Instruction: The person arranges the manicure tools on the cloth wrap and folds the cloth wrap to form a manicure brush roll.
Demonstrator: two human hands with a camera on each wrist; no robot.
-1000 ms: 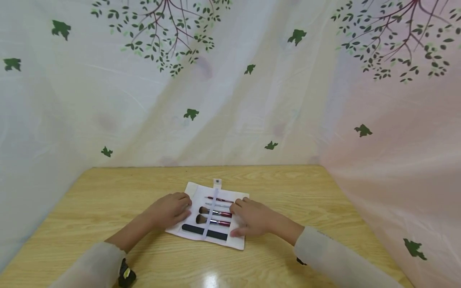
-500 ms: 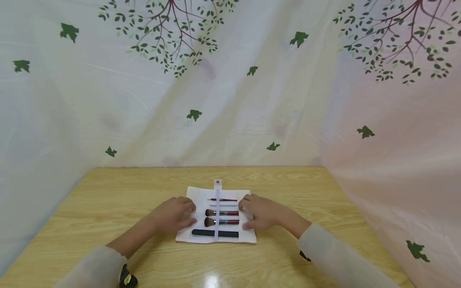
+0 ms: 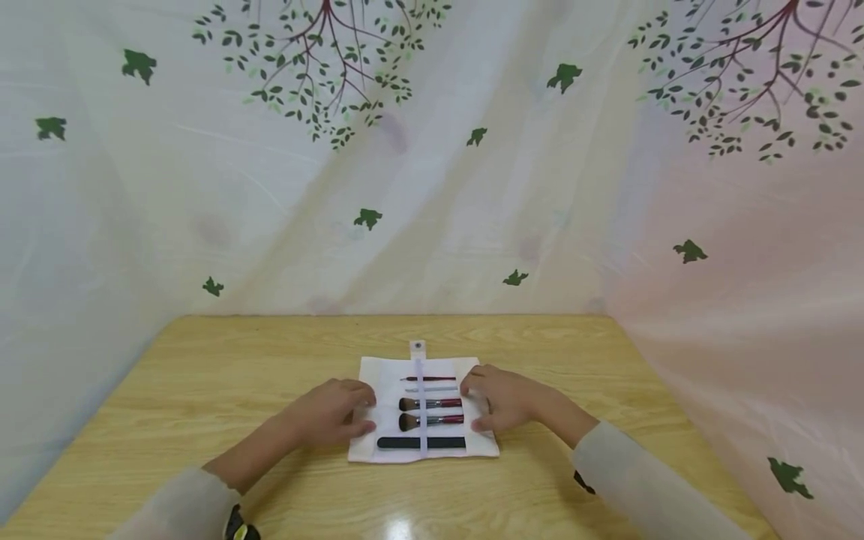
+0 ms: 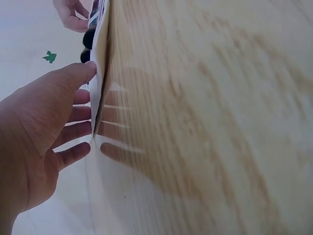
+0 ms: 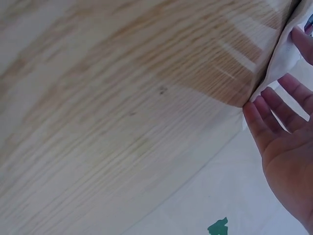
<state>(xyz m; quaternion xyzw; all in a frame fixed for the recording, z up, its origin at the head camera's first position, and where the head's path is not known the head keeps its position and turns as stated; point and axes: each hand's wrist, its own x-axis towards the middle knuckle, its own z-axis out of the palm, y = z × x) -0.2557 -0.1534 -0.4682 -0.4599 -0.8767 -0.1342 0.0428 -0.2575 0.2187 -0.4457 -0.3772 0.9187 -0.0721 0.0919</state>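
Note:
An unfolded white brush roll (image 3: 391, 368) lies flat on the wooden table, its snap tab (image 3: 418, 348) pointing away. Under its pale elastic band (image 3: 423, 414) are two makeup brushes (image 3: 408, 422) with dark bristles and red handles. A thin red-handled brush (image 3: 439, 379), a slim clear or silvery tool (image 3: 442, 389) and a long black strip (image 3: 405, 443) with a rounded end lie alongside. My left hand (image 3: 334, 414) touches the roll's left side, thumb and fingers spread. On the right flap rests my right hand (image 3: 509, 397), fingers extended in the right wrist view, covering part of the flap.
The wooden table (image 3: 283, 487) extends around the roll on all sides. Behind it and along both sides hangs a pale curtain (image 3: 432, 247) printed with leaves and branches. A dark wrist strap (image 3: 239, 525) shows below the left sleeve.
The brush roll has turned from a slant to lie square and sits slightly farther right in the head view. Both hands moved along with it at its sides. The head view shifted slightly.

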